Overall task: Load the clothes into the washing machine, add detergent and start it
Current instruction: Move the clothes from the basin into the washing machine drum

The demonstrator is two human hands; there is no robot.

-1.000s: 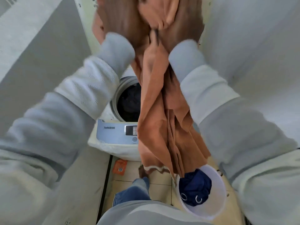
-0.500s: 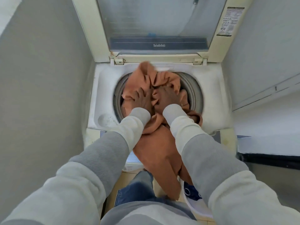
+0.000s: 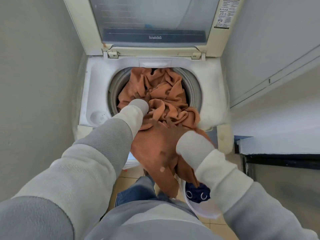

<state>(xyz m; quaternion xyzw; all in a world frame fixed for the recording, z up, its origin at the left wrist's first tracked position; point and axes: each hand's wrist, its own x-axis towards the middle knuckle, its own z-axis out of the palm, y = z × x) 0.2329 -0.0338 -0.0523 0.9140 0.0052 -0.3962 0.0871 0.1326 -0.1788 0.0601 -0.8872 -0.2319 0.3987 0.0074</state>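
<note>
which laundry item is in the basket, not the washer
The dark blue garment with metal rings, in the white basket; the orange cloth fills the drum and hangs over its front edge.

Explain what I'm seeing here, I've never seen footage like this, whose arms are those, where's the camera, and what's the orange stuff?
There is no robot here. A person wears a wide-angle camera on the head, looking down, so the two grey-sleeved arms are their own. Ahead stands a white top-loading washing machine with its lid raised. A large orange cloth fills the round drum opening and spills over the front edge. The left hand is pushed into the cloth in the drum, and its fingers are hidden. The right hand, blurred, lies against the hanging part, so its hold is unclear. On the tiled floor sits a white plastic laundry basket with a dark blue garment inside.
</note>
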